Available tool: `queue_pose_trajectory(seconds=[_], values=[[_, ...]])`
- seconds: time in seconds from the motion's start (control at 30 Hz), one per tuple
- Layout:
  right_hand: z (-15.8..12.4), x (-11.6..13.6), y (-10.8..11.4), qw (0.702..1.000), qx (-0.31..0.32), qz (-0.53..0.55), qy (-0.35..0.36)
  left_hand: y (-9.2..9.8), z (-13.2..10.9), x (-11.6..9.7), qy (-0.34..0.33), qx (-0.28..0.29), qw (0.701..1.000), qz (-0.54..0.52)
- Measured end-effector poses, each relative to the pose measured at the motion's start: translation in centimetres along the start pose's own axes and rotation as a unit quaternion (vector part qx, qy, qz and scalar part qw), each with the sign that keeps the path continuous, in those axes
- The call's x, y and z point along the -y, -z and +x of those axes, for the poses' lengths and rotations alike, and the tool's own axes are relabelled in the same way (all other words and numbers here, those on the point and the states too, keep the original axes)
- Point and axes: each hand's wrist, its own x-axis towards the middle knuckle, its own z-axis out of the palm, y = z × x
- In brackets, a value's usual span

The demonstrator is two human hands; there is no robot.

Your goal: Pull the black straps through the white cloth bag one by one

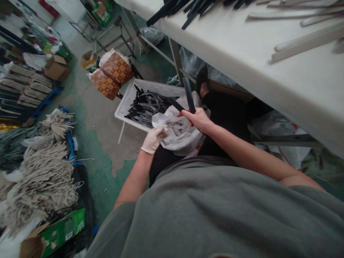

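Note:
My right hand (199, 120) is bare and closed around two black strips (189, 96), which stick out past the fingers at different angles. In a white glove, my left hand (154, 139) has its fingers pinched together beside a whitish sheet-like piece (159, 119); what exactly sits between the fingertips is too small to make out. A white plastic bag (178, 143) lies open on my lap, between and below both hands. Just beyond it, a white plastic bin (118, 111) holds a heap of black strips (149, 105).
To the right, a white-topped table (242, 46) carries black and pale strips. A chair with a checkered cushion (113, 73) stands past the bin. Bundles of beige cord (51, 179) lie on a blue pallet at left, near a green carton (64, 229).

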Motion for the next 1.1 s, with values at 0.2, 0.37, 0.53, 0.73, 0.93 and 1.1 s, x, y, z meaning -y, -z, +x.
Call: queue_pose_trajectory(seconds=[0.2,0.37,0.53,0.73,0.93,1.1], values=[[-3.3,-0.1,1.8,0.996,0.083,-0.017,-0.032,4.8,-0.4,-6.3,-0.143,-0.176,0.96,-0.166],[-5.8,0.1,0.1,0.976,0.192,-0.1,0.004,1.7,-1.1,-1.5,-0.068,-0.149,0.963,-0.215],[-5.7,-0.2,-1.0,0.965,0.151,-0.21,0.038,-1.1,-1.3,1.5,-0.022,-0.124,0.965,-0.23],[-5.0,-0.9,-1.3,0.947,0.112,-0.299,0.045,-2.1,-1.7,2.6,-0.002,-0.1,0.968,-0.23],[-3.8,-0.7,-2.3,0.921,0.111,-0.372,0.039,-2.0,-2.1,3.5,-0.017,-0.118,0.96,-0.253],[-3.8,-1.1,-2.5,0.912,0.117,-0.388,0.057,-1.3,-2.2,3.6,-0.088,-0.126,0.955,-0.254]])
